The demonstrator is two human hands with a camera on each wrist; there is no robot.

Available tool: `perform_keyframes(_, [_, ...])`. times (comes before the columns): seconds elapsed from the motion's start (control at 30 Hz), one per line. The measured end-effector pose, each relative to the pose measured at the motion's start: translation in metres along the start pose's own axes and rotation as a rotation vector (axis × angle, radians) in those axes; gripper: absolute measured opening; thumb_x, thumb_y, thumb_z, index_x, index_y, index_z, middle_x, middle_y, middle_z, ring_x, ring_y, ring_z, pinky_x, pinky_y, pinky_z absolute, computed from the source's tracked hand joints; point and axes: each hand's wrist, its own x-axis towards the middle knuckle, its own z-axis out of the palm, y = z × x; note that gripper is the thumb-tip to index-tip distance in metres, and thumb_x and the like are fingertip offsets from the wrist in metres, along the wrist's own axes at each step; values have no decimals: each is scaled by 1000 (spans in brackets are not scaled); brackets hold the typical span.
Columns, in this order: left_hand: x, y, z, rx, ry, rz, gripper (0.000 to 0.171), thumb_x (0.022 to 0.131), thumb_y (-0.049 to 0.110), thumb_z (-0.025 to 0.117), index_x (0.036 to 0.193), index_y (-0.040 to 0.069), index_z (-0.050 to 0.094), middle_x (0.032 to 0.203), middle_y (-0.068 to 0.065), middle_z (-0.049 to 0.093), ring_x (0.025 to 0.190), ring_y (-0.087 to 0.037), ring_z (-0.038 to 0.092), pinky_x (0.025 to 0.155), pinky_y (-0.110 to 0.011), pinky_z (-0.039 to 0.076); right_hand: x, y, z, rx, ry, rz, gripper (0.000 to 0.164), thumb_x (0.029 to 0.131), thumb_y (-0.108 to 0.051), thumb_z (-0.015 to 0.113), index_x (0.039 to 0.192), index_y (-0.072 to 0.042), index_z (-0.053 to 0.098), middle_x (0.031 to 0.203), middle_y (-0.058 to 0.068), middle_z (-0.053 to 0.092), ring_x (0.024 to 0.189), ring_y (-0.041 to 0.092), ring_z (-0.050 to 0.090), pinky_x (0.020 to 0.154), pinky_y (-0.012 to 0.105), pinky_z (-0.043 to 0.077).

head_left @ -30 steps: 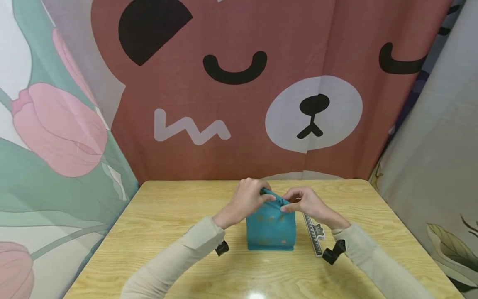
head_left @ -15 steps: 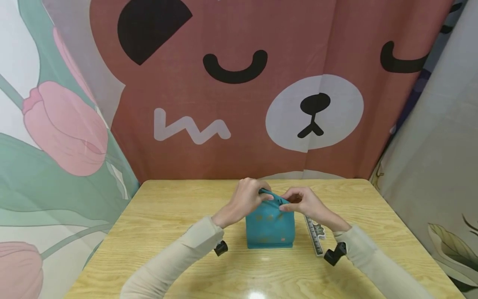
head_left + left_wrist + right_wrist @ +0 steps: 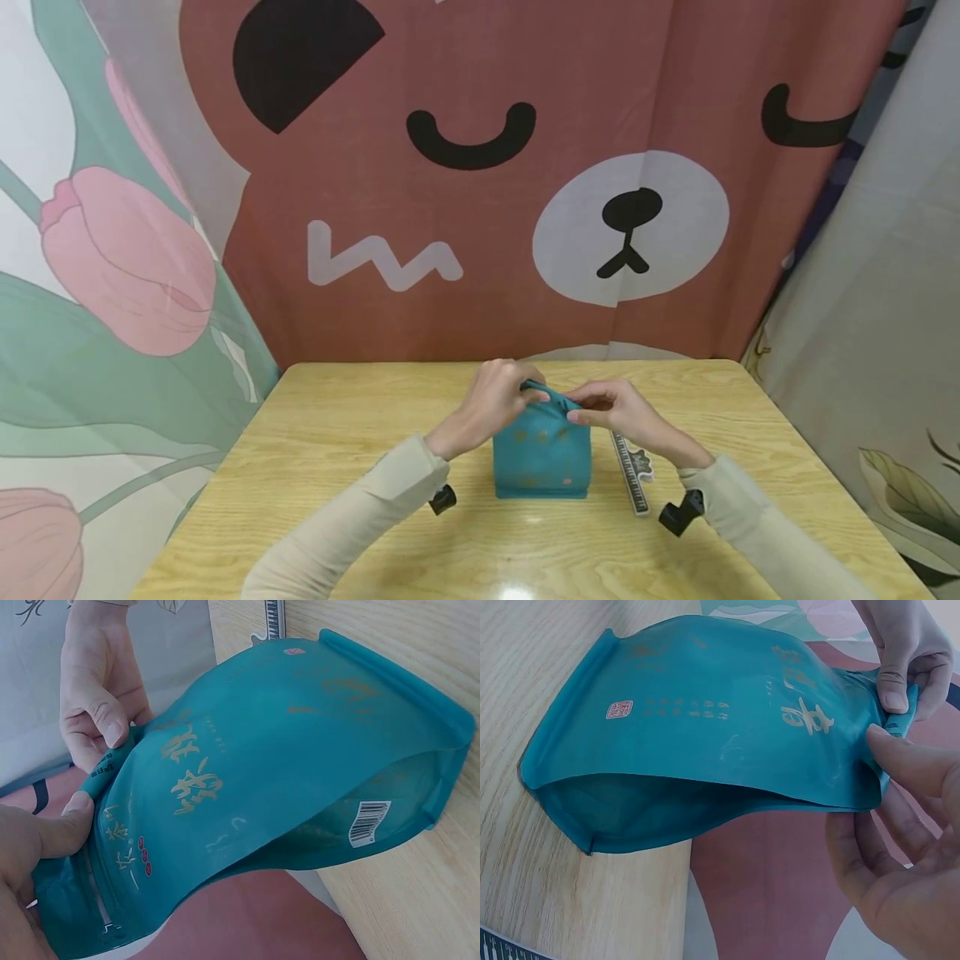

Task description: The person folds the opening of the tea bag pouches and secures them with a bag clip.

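A teal pouch bag [image 3: 543,462] with gold lettering stands upright on the table, its top edge gathered and folded over. My left hand [image 3: 491,407] grips the top at the left, thumb in front and fingers behind. At the top right corner my right hand [image 3: 622,412] pinches the rolled edge between thumb and fingers. A zip-like strip shows near the mouth of the pouch [image 3: 247,757] in the left wrist view, along with a barcode label [image 3: 369,823] on its side fold. In the right wrist view, the right thumb presses the folded rim.
A black-and-white ruler [image 3: 632,475] with a cartoon shape on its edge lies just right of the bag on the wooden table [image 3: 360,500]. Behind the table hangs a bear-print curtain [image 3: 480,317], with printed cloths at both sides.
My right hand has shifted slightly to the right along the bag's top edge, its wrist moving right too. The left hand keeps its grip almost unchanged, and the bag stays in place.
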Motion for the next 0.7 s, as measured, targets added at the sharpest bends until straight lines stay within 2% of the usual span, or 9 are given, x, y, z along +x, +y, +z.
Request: perform_keyframes(0.7, [-2, 1, 1, -12, -6, -9, 10, 86, 18, 78, 92, 10, 79, 85, 0, 74, 68, -8, 63, 61, -16, 46, -12, 5, -3, -37, 47, 39, 27, 92, -9, 72, 117, 1, 71, 107, 14, 71, 92, 20, 70, 79, 35, 57])
